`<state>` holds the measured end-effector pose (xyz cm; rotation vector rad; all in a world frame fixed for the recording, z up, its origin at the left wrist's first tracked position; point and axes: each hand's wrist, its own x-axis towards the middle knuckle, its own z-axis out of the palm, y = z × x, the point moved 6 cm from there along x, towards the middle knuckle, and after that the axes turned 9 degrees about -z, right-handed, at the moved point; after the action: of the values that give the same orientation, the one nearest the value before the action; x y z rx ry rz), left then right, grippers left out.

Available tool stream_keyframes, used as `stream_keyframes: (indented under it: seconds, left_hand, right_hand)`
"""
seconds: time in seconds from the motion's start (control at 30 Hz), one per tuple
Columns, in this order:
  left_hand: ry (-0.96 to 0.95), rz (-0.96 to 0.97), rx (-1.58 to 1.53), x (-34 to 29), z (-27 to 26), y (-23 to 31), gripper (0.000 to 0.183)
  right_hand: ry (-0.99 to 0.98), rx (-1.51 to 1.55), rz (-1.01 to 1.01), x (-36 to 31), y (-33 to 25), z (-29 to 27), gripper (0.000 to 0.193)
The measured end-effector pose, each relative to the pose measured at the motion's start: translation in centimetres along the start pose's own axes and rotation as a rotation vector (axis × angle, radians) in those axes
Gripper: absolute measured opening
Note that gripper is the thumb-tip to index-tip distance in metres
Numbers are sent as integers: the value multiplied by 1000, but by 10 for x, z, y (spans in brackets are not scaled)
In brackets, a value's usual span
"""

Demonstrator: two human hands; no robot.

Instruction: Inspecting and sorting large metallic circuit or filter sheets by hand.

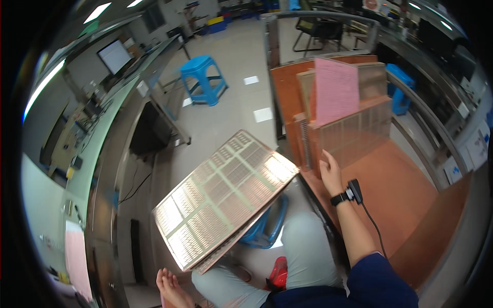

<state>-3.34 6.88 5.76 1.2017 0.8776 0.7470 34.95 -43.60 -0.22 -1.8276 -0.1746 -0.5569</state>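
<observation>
Between my knees and the bench, a tilted stack of copper-coloured circuit board panels [226, 197] rests above a blue stool. My left hand [173, 288] is low, by the near left corner of that stack, fingers loosely bent and apart. A sliver of something pink shows under it; whether the hand touches it I cannot tell. On the right, my right hand [331, 172] is open beside upright panels [354, 131] in a cart, its fingers slightly bent near their lower left edge. A pink sheet [336, 90] stands among those panels.
The metal-framed cart [400, 192] has a brown base board and rails. A long workbench [105, 154] runs along the left, with a pink sheet at its near end. Another blue stool [203, 79] stands ahead on the floor. A cable hangs from a device on my right wrist.
</observation>
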Motion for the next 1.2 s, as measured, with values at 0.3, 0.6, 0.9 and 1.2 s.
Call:
stream_keyframes:
  seconds: [0.3, 0.6, 0.9, 1.2]
  left_hand:
    - [-215, -184, 170, -3, 58, -27, 29]
    - [-101, -85, 288, 9, 56, -15, 22]
    - [-171, -35, -341, -43, 73, 27, 26]
    - [-306, -18, -488, -37, 47, 42, 27]
  right_hand:
    - [-278, -259, -425, -34, -119, 64, 35]
    - [-370, -579, -552, -64, -143, 61, 33]
    - [-154, 659, 335, -53, -78, 37, 40]
    - [-500, 856, 538, -80, -103, -9, 38]
